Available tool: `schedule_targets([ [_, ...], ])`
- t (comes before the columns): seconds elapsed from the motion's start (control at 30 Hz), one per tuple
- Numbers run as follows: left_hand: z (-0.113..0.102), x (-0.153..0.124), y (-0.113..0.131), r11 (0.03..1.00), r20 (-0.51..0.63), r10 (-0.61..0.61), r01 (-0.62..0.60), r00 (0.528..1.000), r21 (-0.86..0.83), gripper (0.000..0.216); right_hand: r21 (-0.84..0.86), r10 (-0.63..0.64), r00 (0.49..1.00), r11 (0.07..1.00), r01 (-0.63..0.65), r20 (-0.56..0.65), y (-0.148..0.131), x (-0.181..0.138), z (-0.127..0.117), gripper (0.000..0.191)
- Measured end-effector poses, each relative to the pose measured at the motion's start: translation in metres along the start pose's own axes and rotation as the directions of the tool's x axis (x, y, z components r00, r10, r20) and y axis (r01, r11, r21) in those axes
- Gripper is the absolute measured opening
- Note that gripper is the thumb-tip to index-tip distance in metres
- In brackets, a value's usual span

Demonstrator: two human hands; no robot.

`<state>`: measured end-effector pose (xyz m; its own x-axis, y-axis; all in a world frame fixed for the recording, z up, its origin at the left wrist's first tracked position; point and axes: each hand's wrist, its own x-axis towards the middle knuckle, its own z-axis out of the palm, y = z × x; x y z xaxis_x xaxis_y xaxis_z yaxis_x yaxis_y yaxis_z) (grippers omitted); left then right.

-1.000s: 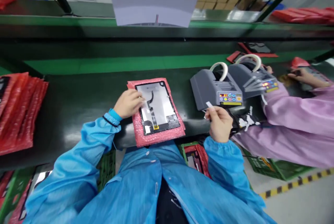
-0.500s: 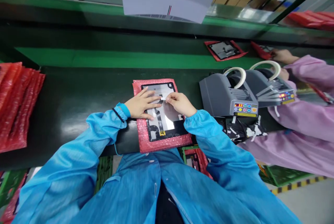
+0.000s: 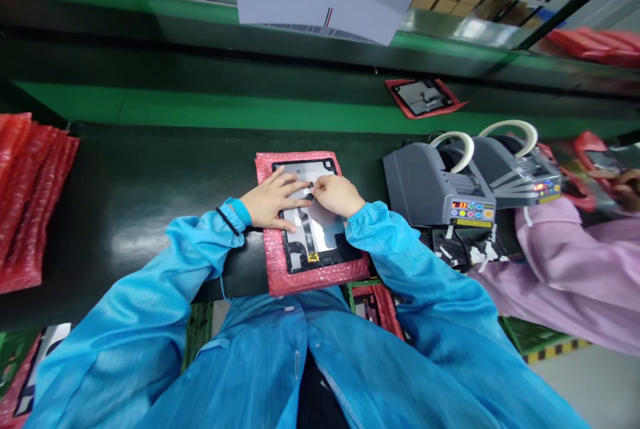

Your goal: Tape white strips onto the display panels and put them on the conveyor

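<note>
Resting left hand (image 3: 274,201) on panel (image 3: 327,219), fingers apart | bunching right hand (image 3: 340,194) just beside, cannot tell if clamped | could skew panel on wrap (image 3: 277,262) by pushing unevenly

Cool, fairly even light fills the scene, apparently from overhead, with soft shadows. It leaves a hazy glare on the dark worktable (image 3: 135,189), a brighter patch on the panel (image 3: 327,219) and a sheen along the blue sleeves (image 3: 135,309). Red digits (image 3: 459,205) glow on the nearer tape dispenser (image 3: 417,182). The middle is reasonably sharp; the co-worker's hand (image 3: 629,186) at the right edge blurs, and wide-angle distortion stretches the borders
</note>
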<state>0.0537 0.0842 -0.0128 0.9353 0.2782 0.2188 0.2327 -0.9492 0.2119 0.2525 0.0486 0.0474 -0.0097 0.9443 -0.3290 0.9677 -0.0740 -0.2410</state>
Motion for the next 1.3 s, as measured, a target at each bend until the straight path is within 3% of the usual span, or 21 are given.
schedule_targets([
  [0.23,-0.002,0.000,0.002,0.999,0.028,-0.029,0.030,0.999,-0.021,0.068,0.039,-0.017,0.999,0.999,0.019,-0.034,-0.001,0.012,-0.001,0.029],
  [0.4,-0.004,0.002,0.000,0.999,0.030,-0.048,0.049,0.998,-0.025,0.066,0.092,0.045,0.991,0.994,-0.057,0.130,0.018,0.020,-0.014,0.049],
  [0.5,-0.004,0.001,-0.001,0.999,0.036,-0.038,0.039,0.999,-0.030,0.067,0.329,0.060,0.998,0.943,-0.058,0.005,0.055,-0.016,-0.011,0.054],
  [0.57,-0.004,-0.001,-0.002,0.999,0.021,-0.022,0.023,1.000,-0.039,0.066,0.582,0.123,0.983,0.813,-0.021,-0.137,0.087,-0.060,0.003,0.056],
  [0.63,-0.005,-0.001,-0.003,0.999,-0.012,-0.009,0.008,1.000,-0.047,0.063,0.785,0.358,0.894,0.620,-0.013,-0.268,0.118,-0.108,0.023,0.056],
  [0.7,-0.007,0.002,-0.005,0.999,-0.045,-0.008,0.005,0.999,-0.047,0.059,0.912,0.630,0.714,0.409,0.029,-0.305,0.143,-0.142,0.041,0.056],
  [0.77,-0.012,0.011,-0.001,0.999,-0.089,-0.016,0.013,0.996,-0.036,0.054,0.961,0.780,0.563,0.248,0.122,-0.273,0.161,-0.156,0.050,0.055],
  [0.8,-0.014,0.017,0.004,1.000,-0.111,-0.019,0.016,0.994,-0.026,0.052,0.965,0.804,0.534,0.200,0.171,-0.261,0.168,-0.155,0.051,0.055],
  [0.93,-0.021,0.046,0.036,1.000,-0.117,0.001,0.001,0.993,0.018,0.049,0.937,0.763,0.559,0.179,0.299,-0.324,0.177,-0.133,0.043,0.049],
  [1.07,-0.016,0.072,0.063,1.000,-0.028,0.014,-0.014,1.000,0.022,0.049,0.849,0.788,0.382,0.314,0.425,-0.483,0.179,-0.133,0.045,0.043],
  [1.1,-0.014,0.077,0.067,1.000,-0.008,0.017,-0.017,1.000,0.023,0.050,0.837,0.788,0.358,0.336,0.432,-0.501,0.180,-0.137,0.047,0.042],
  [1.3,0.005,0.106,0.078,0.995,0.126,0.094,-0.098,0.988,0.021,0.056,0.862,0.820,0.377,0.249,0.442,-0.431,0.185,-0.138,0.055,0.052],
])
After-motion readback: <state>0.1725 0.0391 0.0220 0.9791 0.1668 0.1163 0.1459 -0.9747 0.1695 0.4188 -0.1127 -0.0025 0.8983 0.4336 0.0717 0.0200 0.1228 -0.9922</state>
